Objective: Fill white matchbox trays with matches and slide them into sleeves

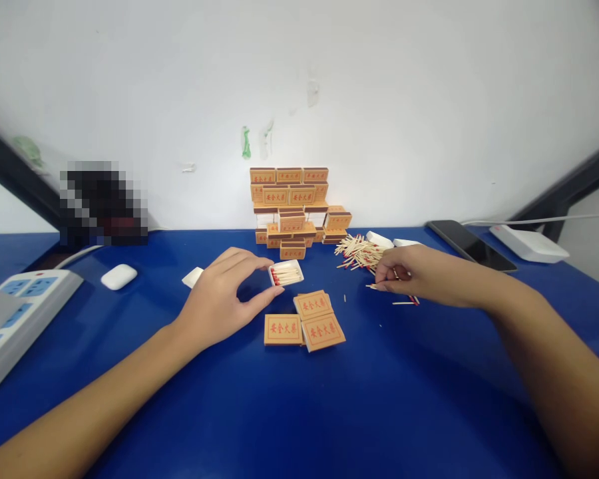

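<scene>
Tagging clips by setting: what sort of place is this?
Probably a desk or workbench indoors; home or office, I can't tell. The blue tabletop meets a plain wall, and a power strip and a phone lie on it.

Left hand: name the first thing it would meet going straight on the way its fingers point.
The white tray of red-tipped matches, most likely: the left hand's thumb and forefinger reach right up to its edges, though depth leaves it unclear whether they touch.

Power strip (42, 306) cut off L edge, dark obj. (104, 203) pixelated, match pile (357, 253) pt. behind R hand (410, 271)
</scene>
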The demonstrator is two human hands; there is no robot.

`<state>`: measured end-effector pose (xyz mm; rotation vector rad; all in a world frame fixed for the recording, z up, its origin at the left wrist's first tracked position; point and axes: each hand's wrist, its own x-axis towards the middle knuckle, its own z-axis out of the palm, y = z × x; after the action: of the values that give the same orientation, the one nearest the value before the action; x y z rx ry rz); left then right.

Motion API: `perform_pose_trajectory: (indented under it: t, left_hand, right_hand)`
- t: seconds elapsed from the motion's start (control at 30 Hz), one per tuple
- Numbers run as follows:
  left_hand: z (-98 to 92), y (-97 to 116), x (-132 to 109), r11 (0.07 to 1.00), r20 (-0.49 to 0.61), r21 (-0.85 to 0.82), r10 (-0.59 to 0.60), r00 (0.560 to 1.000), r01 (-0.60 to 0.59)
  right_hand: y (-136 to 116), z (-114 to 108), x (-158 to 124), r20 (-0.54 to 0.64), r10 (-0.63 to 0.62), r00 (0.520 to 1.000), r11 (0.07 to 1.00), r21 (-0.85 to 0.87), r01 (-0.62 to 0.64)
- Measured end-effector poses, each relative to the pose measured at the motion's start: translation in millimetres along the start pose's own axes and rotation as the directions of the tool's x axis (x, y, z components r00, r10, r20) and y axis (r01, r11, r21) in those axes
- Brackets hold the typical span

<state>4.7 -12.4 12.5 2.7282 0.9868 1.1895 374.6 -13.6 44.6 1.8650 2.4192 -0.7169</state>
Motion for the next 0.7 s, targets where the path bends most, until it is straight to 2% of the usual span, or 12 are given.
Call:
perform_pose_trajectory:
  t: [0.37, 0.7]
  left_hand:
    - [0.7, -1.2, 0.1, 1.0, 0.006, -0.002, 0.005, 1.0, -0.005]
    - [-1.2, -1.0, 0.8, 1.0, 0.01, 0.007, 0.003, 1.0, -0.003]
  right_hand:
    - [1.5, -1.3, 1.5, -0.113, -0.048, 0.992, 0.999, -0.015, 0.046]
    - [1.9, 2.0, 4.6, -0.08, -0.026, 0.996, 0.999, -0.028, 0.024]
